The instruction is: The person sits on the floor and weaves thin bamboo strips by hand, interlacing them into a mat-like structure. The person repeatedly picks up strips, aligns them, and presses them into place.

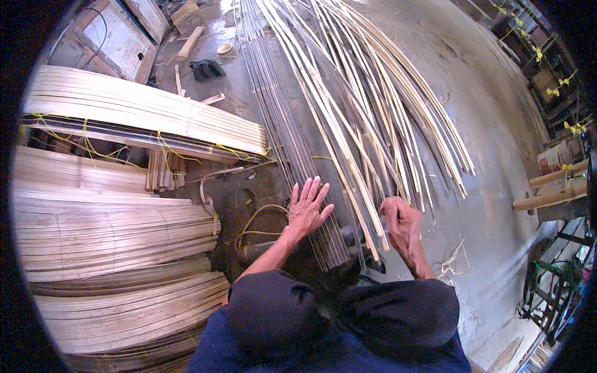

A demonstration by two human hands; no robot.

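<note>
Floor [491,149] grey, smooth, with a wet-looking shine at the far end. On it: long pale strips [364,74], loosely fanned, some crossing; flat row of dark strips [273,102] to their left. Farther left, wood block [190,43], black bundle [207,69]. Thin shavings [457,262], near right.

A smooth grey concrete floor [491,168] is gleaming in places, while a flat, whitish, brown-framed panel [127,40] is standing upper left
</note>
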